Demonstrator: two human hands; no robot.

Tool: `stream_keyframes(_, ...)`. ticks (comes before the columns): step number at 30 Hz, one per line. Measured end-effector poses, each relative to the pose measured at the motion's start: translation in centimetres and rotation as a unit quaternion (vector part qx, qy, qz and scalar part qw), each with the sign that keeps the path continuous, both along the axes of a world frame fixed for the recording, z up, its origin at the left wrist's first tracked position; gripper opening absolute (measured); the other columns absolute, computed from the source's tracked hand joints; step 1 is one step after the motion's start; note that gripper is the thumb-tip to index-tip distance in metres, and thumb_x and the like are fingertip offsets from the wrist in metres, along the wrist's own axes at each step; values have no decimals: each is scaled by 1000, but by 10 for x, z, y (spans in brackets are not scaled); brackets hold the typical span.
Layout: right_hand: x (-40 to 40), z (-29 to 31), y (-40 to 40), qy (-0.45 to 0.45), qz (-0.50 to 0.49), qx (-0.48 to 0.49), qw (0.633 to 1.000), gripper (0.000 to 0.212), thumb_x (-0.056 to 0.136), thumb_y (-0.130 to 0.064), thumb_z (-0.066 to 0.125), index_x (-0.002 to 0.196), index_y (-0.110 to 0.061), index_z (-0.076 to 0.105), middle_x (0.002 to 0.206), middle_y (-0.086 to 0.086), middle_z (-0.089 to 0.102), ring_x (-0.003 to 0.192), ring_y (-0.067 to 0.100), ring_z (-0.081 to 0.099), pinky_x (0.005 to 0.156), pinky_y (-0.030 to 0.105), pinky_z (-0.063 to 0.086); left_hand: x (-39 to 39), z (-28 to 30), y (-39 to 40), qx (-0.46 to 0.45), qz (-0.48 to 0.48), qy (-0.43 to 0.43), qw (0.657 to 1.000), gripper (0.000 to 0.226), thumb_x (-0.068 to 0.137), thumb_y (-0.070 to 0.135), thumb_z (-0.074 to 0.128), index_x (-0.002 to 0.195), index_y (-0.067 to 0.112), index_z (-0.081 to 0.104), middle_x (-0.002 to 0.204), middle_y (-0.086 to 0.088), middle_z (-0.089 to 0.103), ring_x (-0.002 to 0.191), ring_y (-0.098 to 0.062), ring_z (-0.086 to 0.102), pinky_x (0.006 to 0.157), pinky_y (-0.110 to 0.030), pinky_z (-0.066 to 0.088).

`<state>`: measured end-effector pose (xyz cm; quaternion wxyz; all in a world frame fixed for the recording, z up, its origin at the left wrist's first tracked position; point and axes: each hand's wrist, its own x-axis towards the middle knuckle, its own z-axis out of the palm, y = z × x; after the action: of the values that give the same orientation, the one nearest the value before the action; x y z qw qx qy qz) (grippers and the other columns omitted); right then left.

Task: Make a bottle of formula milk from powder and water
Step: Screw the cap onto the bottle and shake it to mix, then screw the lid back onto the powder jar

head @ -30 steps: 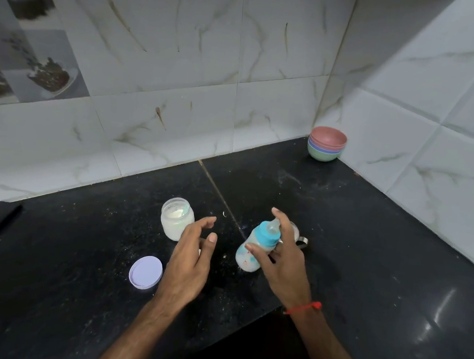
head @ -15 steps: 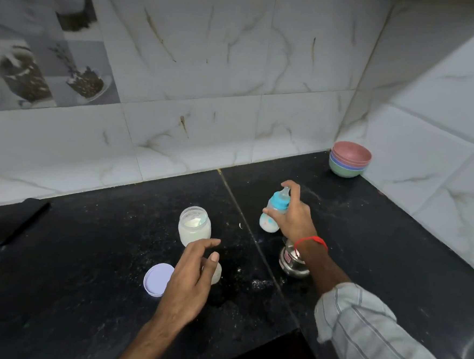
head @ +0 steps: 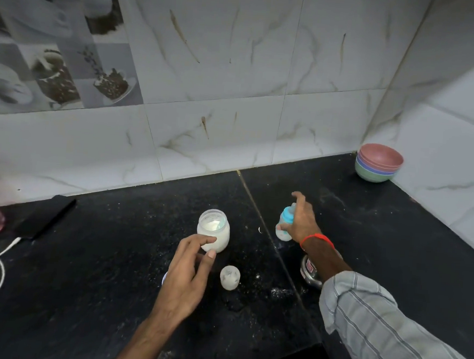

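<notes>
**A:** Where is the bottle at this moment?

**B:** The baby bottle (head: 285,224), blue collar and teat fitted, is in the right hand (head: 301,223). Thumb and fingers are wrapped round it, the forefinger stretched over the teat. A second ago that hand held it close to the front edge of the black counter (head: 394,232); it has since carried the bottle away from the person, toward the back wall, just right of the counter's seam.

**A:** And the other hand?

**B:** The left hand (head: 188,271) grips nothing. Its fingers are loosely spread, and it has drifted forward until the fingertips reach the open powder jar (head: 213,229) mid-counter. Whether they touch the glass, I cannot tell.

**A:** What else is nearby?

**B:** A small clear cap (head: 229,277) stands just right of the left hand. A steel cup (head: 310,272) sits partly hidden under the right forearm. Stacked bowls (head: 378,166) occupy the back right corner.

**A:** What does that mean for the job?

**B:** Likely the mixing is done: the bottle is closed and being set aside, leaving jar and cap to close.
</notes>
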<state>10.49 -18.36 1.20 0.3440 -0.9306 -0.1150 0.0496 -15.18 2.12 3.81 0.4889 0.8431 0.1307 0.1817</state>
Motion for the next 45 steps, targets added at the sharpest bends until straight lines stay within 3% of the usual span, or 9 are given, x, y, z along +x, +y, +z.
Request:
stream_keyframes(4, -38, 12, 19, -237, 9, 37, 971, 59, 91, -17, 73, 143, -9, 46, 134, 17, 53, 131, 35, 45, 117, 46, 33, -4, 1, 12, -21, 25, -20, 999, 28, 105, 25, 56, 132, 34, 61, 133, 16, 54, 102, -3, 66, 82, -10, 50)
stream_keyframes(10, -131, -7, 95, -249, 267, 34, 930, 16, 97, -15, 62, 109, -13, 71, 104, 7, 69, 100, 29, 59, 92, 44, 51, -9, -4, 42, 9, 66, -38, 997, 34, 107, 15, 54, 137, 29, 58, 137, 8, 53, 101, -3, 65, 86, -19, 52)
stream_keyframes(18, -175, -42, 167, -27, 403, -213, 889, 81, 91, -45, 69, 157, -30, 25, 164, 15, 22, 143, 37, 29, 115, 54, 31, -17, -8, 76, 24, 61, -55, 996, 34, 106, 12, 54, 133, 32, 61, 136, 9, 54, 112, -22, 67, 95, -36, 57)
stream_keyframes(23, -181, -57, 173, -34, 417, -262, 870, 76, 91, -41, 70, 154, -33, 28, 157, 17, 29, 140, 39, 33, 115, 55, 32, -21, -11, 83, 31, 42, -50, 997, 36, 105, 12, 58, 129, 38, 60, 135, 9, 54, 111, -17, 66, 92, -28, 55)
stream_keyframes(28, -182, -42, 162, -4, 353, -138, 926, 73, 89, -39, 69, 151, -37, 31, 144, 9, 40, 131, 34, 40, 111, 53, 38, -14, -15, 91, 21, 39, -39, 998, 35, 106, 20, 55, 138, 35, 56, 137, 10, 55, 107, -3, 64, 88, -23, 54)
stream_keyframes(33, -193, -2, 115, 78, 269, 131, 951, 74, 86, -34, 75, 147, -51, 36, 144, -7, 42, 138, 10, 43, 116, 34, 39, 10, -23, 103, -37, 49, -20, 998, 46, 107, 27, 53, 151, 34, 39, 135, 6, 58, 114, -7, 65, 103, -45, 54)
stream_keyframes(39, -196, 34, 53, 147, -11, 525, 838, 48, 74, -31, 85, 113, -19, 60, 125, 12, 70, 120, 30, 66, 104, 45, 54, 56, -53, 86, 1, -75, 105, 992, 120, 71, 70, 79, 161, 37, 7, 168, 2, 33, 157, -21, 29, 126, -59, 24)
stream_keyframes(42, -197, 34, 31, 175, -91, 563, 803, 52, 67, -46, 87, 94, -14, 56, 104, 7, 71, 102, 26, 69, 91, 41, 55, 82, -69, 67, 38, -75, 136, 987, 140, 61, 70, 87, 162, 34, -2, 172, 1, 20, 162, -28, 8, 125, -63, 10)
stream_keyframes(45, -203, 35, 18, 173, -112, 541, 815, 66, 60, -62, 89, 86, -12, 54, 89, 6, 57, 80, 14, 53, 73, 32, 44, 99, -82, 62, 28, -43, 132, 990, 130, 59, 60, 94, 158, 35, 13, 165, 2, 30, 158, -31, 22, 123, -65, 18)
